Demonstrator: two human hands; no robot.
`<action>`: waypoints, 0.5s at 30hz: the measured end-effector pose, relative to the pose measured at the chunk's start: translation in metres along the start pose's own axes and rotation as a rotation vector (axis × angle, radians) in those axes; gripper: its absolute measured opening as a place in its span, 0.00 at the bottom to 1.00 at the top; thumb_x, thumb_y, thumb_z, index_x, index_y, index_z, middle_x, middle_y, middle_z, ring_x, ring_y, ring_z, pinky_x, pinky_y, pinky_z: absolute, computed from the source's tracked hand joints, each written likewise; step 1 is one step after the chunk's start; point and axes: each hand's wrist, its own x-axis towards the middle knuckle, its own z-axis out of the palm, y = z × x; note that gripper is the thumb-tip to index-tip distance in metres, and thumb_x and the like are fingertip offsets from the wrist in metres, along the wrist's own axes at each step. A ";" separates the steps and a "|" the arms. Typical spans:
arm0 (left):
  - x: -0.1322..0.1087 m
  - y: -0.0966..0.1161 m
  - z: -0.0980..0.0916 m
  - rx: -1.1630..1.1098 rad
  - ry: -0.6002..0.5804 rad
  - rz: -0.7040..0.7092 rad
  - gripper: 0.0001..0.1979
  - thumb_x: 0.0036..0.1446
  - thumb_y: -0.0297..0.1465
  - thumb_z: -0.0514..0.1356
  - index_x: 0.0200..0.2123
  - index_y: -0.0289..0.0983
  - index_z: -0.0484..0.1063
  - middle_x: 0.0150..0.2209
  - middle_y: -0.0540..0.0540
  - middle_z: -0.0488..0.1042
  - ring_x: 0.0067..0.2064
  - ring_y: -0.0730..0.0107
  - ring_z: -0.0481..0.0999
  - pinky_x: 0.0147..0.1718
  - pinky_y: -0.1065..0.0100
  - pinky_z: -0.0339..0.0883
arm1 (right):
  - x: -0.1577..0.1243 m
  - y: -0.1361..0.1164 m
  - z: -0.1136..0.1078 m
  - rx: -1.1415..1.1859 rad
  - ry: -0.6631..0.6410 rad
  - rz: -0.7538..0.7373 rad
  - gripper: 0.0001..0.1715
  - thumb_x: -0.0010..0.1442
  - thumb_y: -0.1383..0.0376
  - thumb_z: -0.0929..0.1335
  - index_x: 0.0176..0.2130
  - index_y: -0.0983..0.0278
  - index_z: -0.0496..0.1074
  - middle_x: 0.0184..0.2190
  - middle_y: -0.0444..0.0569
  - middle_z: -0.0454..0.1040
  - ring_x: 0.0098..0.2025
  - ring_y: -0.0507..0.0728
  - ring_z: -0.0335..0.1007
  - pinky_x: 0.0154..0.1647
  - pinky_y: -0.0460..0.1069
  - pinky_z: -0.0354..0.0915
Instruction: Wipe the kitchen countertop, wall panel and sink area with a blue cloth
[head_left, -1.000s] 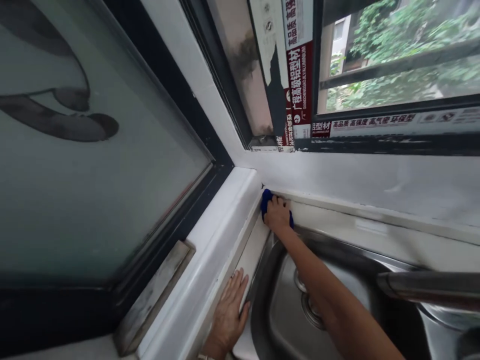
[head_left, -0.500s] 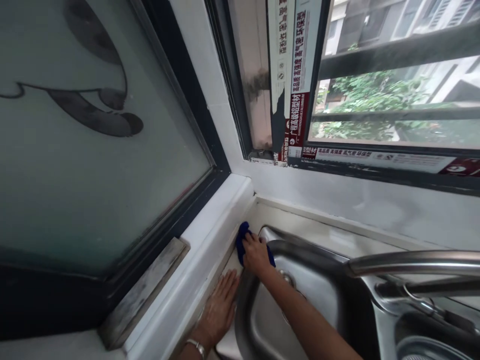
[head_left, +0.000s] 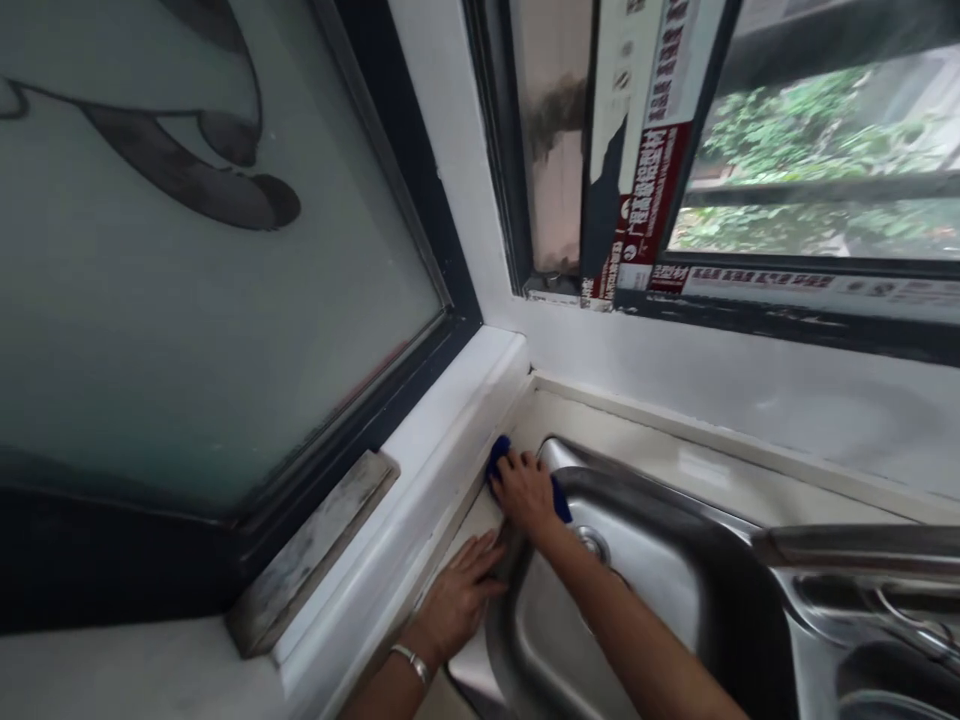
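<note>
The right hand [head_left: 525,490] has slid back from the corner, gripping a small dark-blue cloth [head_left: 497,458]. The left hand [head_left: 461,595] lies open beside the stainless-steel sink [head_left: 675,505].

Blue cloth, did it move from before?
Yes. The cloth under the right hand slid away from the wall corner, nearer the person.
</note>
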 end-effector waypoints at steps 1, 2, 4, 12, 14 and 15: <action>-0.001 0.000 0.002 -0.011 -0.007 -0.002 0.29 0.51 0.14 0.52 0.48 0.45 0.79 0.69 0.49 0.63 0.73 0.56 0.55 0.68 0.42 0.61 | 0.014 0.012 -0.002 -0.024 0.020 0.061 0.16 0.70 0.58 0.61 0.50 0.61 0.73 0.55 0.58 0.74 0.52 0.65 0.66 0.51 0.60 0.59; -0.002 0.000 0.003 -0.017 -0.008 -0.001 0.29 0.51 0.14 0.52 0.48 0.45 0.79 0.70 0.49 0.62 0.73 0.56 0.55 0.68 0.41 0.61 | 0.029 0.024 -0.004 -0.042 0.037 0.106 0.16 0.70 0.58 0.61 0.50 0.61 0.73 0.54 0.58 0.74 0.52 0.65 0.65 0.51 0.60 0.59; -0.004 0.000 0.004 -0.032 0.003 -0.006 0.29 0.51 0.14 0.52 0.48 0.45 0.79 0.69 0.50 0.62 0.73 0.56 0.55 0.67 0.41 0.62 | 0.058 0.046 -0.009 -0.070 0.059 0.156 0.16 0.70 0.59 0.62 0.49 0.62 0.74 0.52 0.60 0.75 0.51 0.66 0.65 0.50 0.60 0.57; -0.004 -0.001 0.001 -0.058 -0.003 0.004 0.26 0.57 0.16 0.51 0.47 0.44 0.80 0.67 0.49 0.65 0.73 0.58 0.55 0.68 0.44 0.61 | 0.106 0.069 -0.004 -0.101 0.159 0.339 0.18 0.68 0.67 0.59 0.51 0.71 0.71 0.54 0.68 0.71 0.52 0.68 0.64 0.50 0.60 0.54; -0.004 -0.001 0.003 -0.057 0.030 0.009 0.25 0.59 0.16 0.51 0.47 0.44 0.80 0.68 0.49 0.65 0.72 0.57 0.56 0.68 0.44 0.62 | 0.102 0.064 0.000 -0.073 0.202 0.378 0.21 0.67 0.65 0.61 0.56 0.71 0.68 0.60 0.68 0.67 0.52 0.67 0.64 0.49 0.59 0.55; -0.004 -0.001 0.003 -0.053 0.041 0.017 0.24 0.60 0.16 0.51 0.47 0.44 0.80 0.68 0.49 0.64 0.72 0.57 0.56 0.68 0.44 0.62 | 0.098 0.061 0.001 -0.061 0.213 0.380 0.24 0.67 0.64 0.62 0.59 0.70 0.66 0.62 0.68 0.66 0.52 0.67 0.64 0.49 0.58 0.56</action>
